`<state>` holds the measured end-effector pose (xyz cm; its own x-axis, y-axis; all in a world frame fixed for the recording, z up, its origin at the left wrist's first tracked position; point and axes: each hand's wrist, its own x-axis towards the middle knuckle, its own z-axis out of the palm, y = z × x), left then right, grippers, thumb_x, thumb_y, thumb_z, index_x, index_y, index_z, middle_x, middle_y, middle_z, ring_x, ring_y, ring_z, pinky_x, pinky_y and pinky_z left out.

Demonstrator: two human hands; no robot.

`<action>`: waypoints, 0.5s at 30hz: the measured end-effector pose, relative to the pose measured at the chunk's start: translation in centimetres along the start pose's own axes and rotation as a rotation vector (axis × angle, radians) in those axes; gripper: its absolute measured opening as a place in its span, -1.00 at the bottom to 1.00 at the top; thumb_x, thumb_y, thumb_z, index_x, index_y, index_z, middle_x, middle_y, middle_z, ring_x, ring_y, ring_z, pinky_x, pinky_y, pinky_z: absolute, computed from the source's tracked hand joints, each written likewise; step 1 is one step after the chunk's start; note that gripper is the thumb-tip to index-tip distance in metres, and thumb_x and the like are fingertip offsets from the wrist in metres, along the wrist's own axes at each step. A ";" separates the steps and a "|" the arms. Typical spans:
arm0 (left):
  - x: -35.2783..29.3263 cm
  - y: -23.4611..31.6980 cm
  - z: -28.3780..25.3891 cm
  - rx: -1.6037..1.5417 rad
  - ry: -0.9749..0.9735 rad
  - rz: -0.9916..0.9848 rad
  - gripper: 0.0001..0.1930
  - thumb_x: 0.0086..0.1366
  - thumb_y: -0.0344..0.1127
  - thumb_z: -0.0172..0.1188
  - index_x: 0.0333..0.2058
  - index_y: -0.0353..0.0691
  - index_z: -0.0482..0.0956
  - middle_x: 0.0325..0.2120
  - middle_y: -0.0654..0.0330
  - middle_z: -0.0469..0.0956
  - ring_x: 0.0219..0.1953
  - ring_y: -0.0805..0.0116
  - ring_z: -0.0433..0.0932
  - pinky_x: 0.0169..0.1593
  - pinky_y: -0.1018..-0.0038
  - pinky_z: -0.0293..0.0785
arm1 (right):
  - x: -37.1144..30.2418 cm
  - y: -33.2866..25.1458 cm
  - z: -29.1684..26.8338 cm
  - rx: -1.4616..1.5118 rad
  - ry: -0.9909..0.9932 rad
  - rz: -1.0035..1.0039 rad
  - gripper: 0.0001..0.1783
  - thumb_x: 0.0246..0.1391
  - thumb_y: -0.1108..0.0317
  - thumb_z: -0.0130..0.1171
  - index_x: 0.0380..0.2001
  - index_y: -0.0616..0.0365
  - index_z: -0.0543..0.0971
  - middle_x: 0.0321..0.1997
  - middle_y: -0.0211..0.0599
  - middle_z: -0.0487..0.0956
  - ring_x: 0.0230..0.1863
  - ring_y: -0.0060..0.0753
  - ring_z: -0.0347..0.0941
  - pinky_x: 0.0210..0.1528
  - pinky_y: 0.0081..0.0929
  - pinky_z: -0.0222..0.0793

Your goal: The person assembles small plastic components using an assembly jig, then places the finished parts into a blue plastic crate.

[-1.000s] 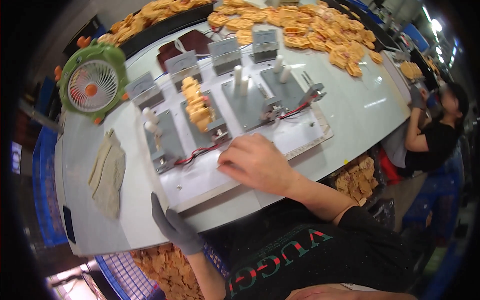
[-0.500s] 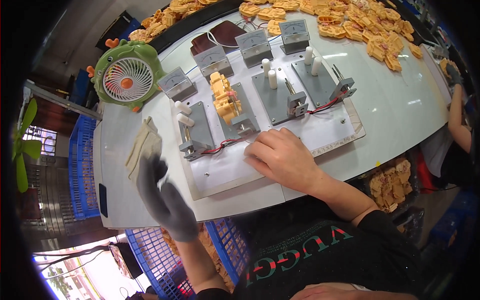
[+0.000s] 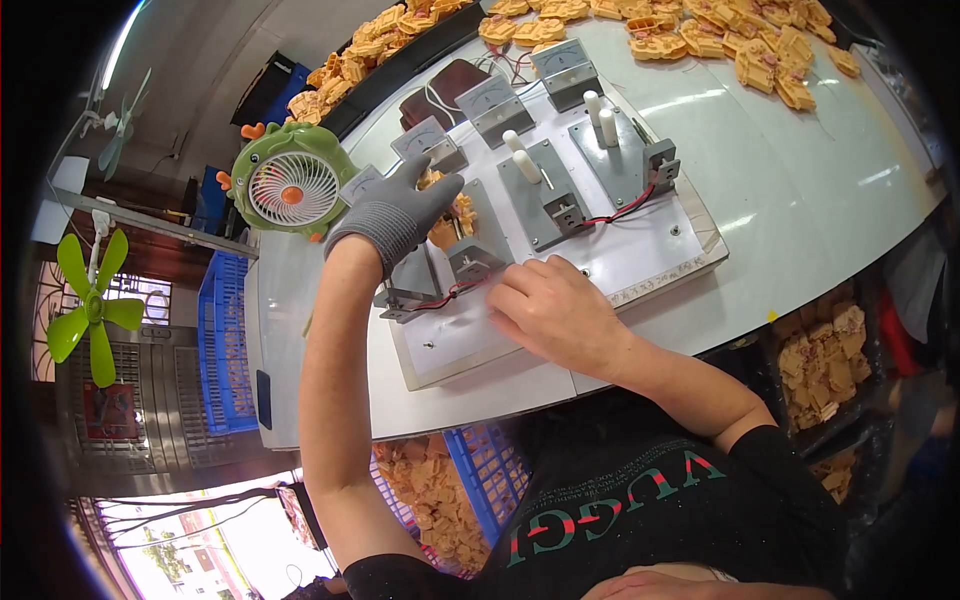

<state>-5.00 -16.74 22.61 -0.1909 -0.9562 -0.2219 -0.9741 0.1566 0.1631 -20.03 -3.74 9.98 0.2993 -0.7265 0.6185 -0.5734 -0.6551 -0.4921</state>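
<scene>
My left hand (image 3: pixel 398 218), in a grey knit glove, reaches over the test board (image 3: pixel 640 255). Its thumb and fingers are round a yellow plastic part (image 3: pixel 462 212), which sits on a grey fixture plate (image 3: pixel 490 222); the glove covers much of it. My bare right hand (image 3: pixel 562 312) rests at the board's front edge, fingers curled together. Their tips are beside the red and black wires (image 3: pixel 462 288), and whatever they pinch, if anything, is hidden. Two more grey fixtures with white pegs (image 3: pixel 526 165) stand to the right, and another lies partly under my left wrist.
Meters (image 3: pixel 565 72) line the board's back side. A green fan (image 3: pixel 293 190) stands at left. Yellow parts lie heaped along the far table (image 3: pixel 840 150) and in a bin (image 3: pixel 825 360) at right. Blue baskets (image 3: pixel 485 470) are below the table edge.
My left hand has moved from the table's left side up and right, onto the yellow part. My forearm now covers most of the beige cloth there. The right hand keeps its place; the view has shifted.
</scene>
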 end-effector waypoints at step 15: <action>0.6 -0.6 0.3 -0.371 -0.042 -0.104 -0.46 0.27 -0.03 0.08 0.12 -0.23 0.45 -0.35 0.11 0.58 -0.46 0.43 0.54 -0.41 0.52 0.50 | -0.2 0.1 -0.2 -0.074 0.008 -0.019 -0.96 -0.05 0.34 0.11 -0.48 0.01 0.49 -0.41 -0.46 0.43 -0.25 -0.44 0.43 -0.15 -0.44 0.32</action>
<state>-4.59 -17.35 22.05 -0.1058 -0.9502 -0.2930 -0.8797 -0.0480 0.4730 -20.29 -3.59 9.89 0.3048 -0.7127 0.6318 -0.6230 -0.6510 -0.4337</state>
